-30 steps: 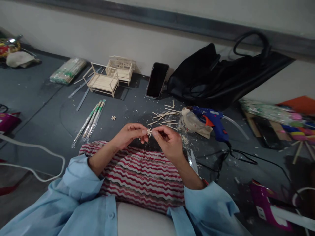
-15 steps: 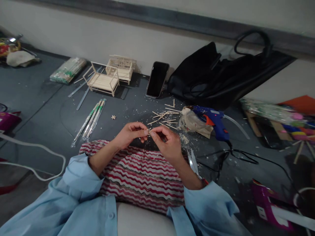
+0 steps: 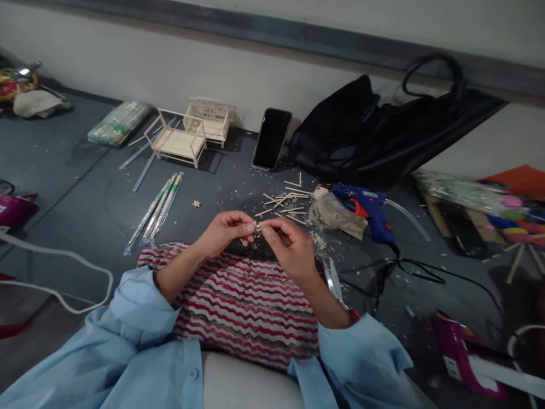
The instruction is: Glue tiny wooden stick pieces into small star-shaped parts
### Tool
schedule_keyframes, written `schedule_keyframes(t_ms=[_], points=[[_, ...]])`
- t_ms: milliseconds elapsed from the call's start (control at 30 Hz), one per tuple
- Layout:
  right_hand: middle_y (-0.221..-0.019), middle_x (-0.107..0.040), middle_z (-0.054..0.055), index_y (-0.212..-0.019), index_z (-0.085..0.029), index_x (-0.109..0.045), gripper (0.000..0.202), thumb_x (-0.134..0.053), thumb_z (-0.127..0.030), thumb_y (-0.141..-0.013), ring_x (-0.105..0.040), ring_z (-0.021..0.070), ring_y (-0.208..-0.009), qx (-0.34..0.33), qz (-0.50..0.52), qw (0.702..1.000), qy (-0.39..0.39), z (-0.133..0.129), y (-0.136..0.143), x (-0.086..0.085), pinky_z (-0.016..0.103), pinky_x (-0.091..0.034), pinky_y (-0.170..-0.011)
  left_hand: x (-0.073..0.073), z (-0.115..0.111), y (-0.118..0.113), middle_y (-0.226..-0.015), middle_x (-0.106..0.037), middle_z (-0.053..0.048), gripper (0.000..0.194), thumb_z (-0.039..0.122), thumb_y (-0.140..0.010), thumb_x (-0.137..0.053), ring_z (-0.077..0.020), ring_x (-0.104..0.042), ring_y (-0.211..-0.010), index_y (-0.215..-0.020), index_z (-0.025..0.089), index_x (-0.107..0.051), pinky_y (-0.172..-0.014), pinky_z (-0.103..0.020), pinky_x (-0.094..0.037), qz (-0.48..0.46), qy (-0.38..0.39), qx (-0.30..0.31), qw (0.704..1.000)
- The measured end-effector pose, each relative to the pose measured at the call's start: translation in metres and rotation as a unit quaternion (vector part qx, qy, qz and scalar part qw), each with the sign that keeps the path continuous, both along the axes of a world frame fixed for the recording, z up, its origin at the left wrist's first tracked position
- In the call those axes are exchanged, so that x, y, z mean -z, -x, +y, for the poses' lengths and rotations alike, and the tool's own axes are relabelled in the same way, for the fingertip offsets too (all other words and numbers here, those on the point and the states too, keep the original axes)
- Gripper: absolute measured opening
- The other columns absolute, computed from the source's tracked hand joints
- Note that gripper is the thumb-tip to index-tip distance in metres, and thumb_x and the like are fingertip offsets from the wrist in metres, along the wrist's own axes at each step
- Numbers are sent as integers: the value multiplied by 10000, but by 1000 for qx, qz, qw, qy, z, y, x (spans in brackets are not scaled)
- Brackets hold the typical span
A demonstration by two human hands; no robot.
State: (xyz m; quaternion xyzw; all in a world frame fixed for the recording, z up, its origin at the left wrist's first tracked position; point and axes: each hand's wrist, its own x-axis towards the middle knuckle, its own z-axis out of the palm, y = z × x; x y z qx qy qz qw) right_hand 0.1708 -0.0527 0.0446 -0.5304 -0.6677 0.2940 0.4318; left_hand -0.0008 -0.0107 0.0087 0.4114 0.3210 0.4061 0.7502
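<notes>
Head view: fingers of left hand [image 3: 229, 233] and right hand [image 3: 293, 248] grasping small wooden piece [image 3: 258, 228] between them, above striped cloth [image 3: 242, 307] at edge of desk [image 3: 230, 190].

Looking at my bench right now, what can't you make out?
All in the head view:
- Small pale piece: its full shape, covered by fingers of your left hand and right hand.
- Metal blades: handle end, mostly hidden by your right forearm.
- Purple packet: cut off by the left edge.
- Black bag: contents, hidden by its sides.
</notes>
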Motion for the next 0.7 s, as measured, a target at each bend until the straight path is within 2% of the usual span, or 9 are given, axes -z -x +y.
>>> schedule_keyframes(t_ms=[67, 133, 233, 333, 400, 500, 600, 700], points=[[-848, -703, 34, -914, -238, -712, 169, -582, -346, -902, -635, 169, -759, 21, 44, 999, 18, 0, -1, 0, 270, -474, -632, -1, 1, -1, -580, -665, -11, 383, 437, -620, -871, -90, -583, -524, -724, 117, -688, -529, -209, -470, -4, 12, -17, 1000], [-785, -660, 23, -907, -229, -688, 175, -567, -356, -894, -587, 143, -656, 40, 127, 990, 47, 1, -2, 2, 248, -436, -539, -1, 1, -1, -582, -662, -12, 378, 433, -627, -869, -86, -579, -524, -721, 116, -685, -529, -207, -465, -14, 15, -30, 999], [-661, -527, -19, -761, -214, -581, 158, -532, -321, -866, -445, 101, -513, 34, 272, 958, 91, 5, -3, 4, 217, -335, -433, -1, 2, -1, -616, -674, -16, 348, 389, -634, -874, -91, -602, -559, -755, 117, -695, -541, -202, -463, -38, 16, -38, 998], [-605, -386, -55, -659, -218, -441, 213, -514, -278, -849, -358, 83, -475, 14, 342, 933, 114, 8, -2, 5, 200, -292, -407, 0, 1, -1, -648, -684, -16, 328, 340, -636, -879, -102, -630, -600, -819, 123, -714, -562, -204, -471, -62, 19, -34, 997], [-592, -343, -66, -641, -219, -409, 265, -525, -293, -868, -321, 76, -465, 16, 345, 931, 115, 9, -1, 6, 190, -283, -399, 0, 1, -1, -666, -693, -20, 319, 322, -648, -873, -110, -641, -619, -851, 127, -722, -587, -217, -484, -70, 15, -31, 997], [-579, -357, -64, -632, -215, -433, 358, -556, -415, -903, -327, 75, -462, 34, 320, 942, 98, 9, -1, 9, 189, -309, -393, 0, 1, -1, -695, -709, -27, 310, 308, -660, -864, -118, -650, -635, -873, 132, -725, -625, -240, -502, -73, 7, -31, 997], [-586, -431, -54, -689, -204, -536, 375, -588, -516, -890, -394, 76, -466, 48, 279, 955, 87, 11, -2, 14, 195, -347, -397, -1, 1, -1, -728, -725, -31, 317, 292, -656, -864, -118, -653, -651, -899, 138, -730, -656, -248, -512, -77, 2, -38, 996], [-646, -523, -44, -821, -202, -616, 303, -631, -501, -867, -469, 81, -488, 66, 241, 966, 62, 13, -5, 19, 205, -389, -429, -2, 1, -1, -754, -736, -32, 306, 268, -663, -852, -113, -655, -653, -920, 146, -738, -686, -253, -521, -78, -4, -41, 996]])
